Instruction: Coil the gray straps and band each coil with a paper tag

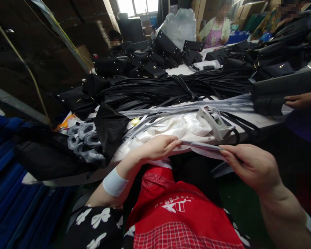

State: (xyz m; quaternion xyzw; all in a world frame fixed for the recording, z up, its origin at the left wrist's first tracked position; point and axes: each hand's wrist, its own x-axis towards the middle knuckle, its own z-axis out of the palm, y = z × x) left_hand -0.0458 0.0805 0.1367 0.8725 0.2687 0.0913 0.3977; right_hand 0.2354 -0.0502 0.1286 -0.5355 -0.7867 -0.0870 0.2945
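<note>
Between my two hands a thin grey-white strip (203, 146) is stretched at the table's near edge. My left hand (162, 147) pinches one end of it with thumb and fingers. The other end is gripped by my right hand (251, 164), its fingers closed. A paler, sheer part of the strip hangs below the stretch. Just beyond lie crumpled white sheets (171, 126) and a white tape dispenser (214, 121). Long clear-grey strips (186, 105) run across the table behind them.
Long black straps (155, 90) and many black bags (168, 45) cover the table further back. Coiled clear strips (85, 138) lie at the left by black fabric (110, 128). A co-worker's hand (298, 101) holds a dark panel (277, 91) at the right. Other people sit across the table.
</note>
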